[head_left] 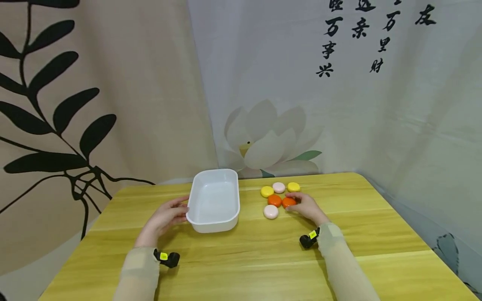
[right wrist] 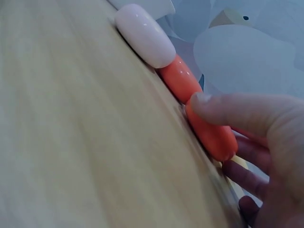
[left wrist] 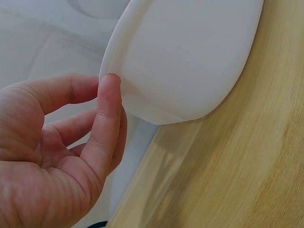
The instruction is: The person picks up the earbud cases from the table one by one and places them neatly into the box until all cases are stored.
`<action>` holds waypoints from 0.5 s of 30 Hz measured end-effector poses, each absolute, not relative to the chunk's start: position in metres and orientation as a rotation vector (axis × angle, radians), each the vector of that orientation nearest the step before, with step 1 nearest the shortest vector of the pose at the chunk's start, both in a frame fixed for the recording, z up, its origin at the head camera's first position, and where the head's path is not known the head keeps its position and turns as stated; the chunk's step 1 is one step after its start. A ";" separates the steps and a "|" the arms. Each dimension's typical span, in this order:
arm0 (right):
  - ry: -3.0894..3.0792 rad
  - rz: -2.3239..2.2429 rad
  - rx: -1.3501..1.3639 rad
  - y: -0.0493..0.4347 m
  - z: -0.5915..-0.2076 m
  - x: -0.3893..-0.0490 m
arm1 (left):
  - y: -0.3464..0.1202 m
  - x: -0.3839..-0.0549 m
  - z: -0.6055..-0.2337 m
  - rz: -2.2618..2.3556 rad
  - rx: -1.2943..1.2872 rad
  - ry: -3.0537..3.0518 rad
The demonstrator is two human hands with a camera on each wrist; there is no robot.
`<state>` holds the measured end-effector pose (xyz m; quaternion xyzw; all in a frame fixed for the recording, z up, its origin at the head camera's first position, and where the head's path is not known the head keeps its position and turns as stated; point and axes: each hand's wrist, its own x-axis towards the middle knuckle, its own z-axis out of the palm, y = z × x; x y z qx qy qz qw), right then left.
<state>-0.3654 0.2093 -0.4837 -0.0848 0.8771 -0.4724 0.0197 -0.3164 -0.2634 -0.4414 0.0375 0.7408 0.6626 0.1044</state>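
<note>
So, nearest up, two pale sleeves (head_left: 139, 274) run off the bottom edge, a small black camera (head_left: 171, 259) on each wrist. A bit farther over the wooden table (head_left: 233, 261), the left hand (head_left: 165, 217) has thumb and finger pinching the left rim of a white container (head_left: 213, 225). Its long axis points pretty much straight away from the person, and its plain white floor shows inside; the left wrist view cuts off its top. Over on the right, near pink disc (head_left: 270, 212) first, then the right hand (head_left: 306, 207) pinching an orange disc (head_left: 288, 202), fingers hiding its right edge. It lies flat, right beside another orange disc (head_left: 274, 201). Behind those: two yellow discs (head_left: 267, 191) with a far pink disc (head_left: 278, 187) between them. Farthest back, a printed curtain (head_left: 158, 92), its lettering cropped up top.
</note>
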 end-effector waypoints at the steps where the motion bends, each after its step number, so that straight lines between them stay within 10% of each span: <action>1: 2.728 -1.463 -0.258 0.210 -0.484 -0.365 | -0.263 -0.317 -0.441 1.955 0.110 2.182; 15: 2.749 -1.458 -0.254 0.214 -0.481 -0.367 | -0.262 -0.318 -0.442 1.962 0.124 2.184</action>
